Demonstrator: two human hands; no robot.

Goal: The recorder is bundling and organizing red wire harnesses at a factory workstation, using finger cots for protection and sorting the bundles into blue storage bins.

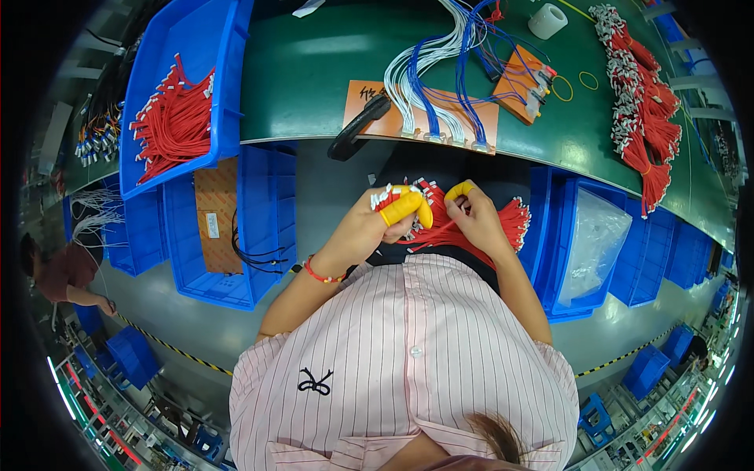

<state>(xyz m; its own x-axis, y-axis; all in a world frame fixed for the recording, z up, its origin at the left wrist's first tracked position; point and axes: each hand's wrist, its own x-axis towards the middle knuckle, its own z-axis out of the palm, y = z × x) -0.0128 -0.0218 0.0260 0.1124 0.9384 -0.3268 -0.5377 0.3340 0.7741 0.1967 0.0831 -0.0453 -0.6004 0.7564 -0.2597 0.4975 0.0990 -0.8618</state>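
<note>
The left hand [385, 221] is gripping white-tipped red wires [383, 203], while the right hand [481, 222] is curling close on its right, whether pinching one I cannot tell. The main bundle [514, 224] is spreading beneath them, nearer than the table [306, 74], and a tray [228, 102] at far left is holding more.

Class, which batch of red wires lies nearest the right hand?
The batch on the lap, just beside the right hand. The upper-left batch, in the blue tray, and the far-right batch, on the green table, lie farther off.
</note>
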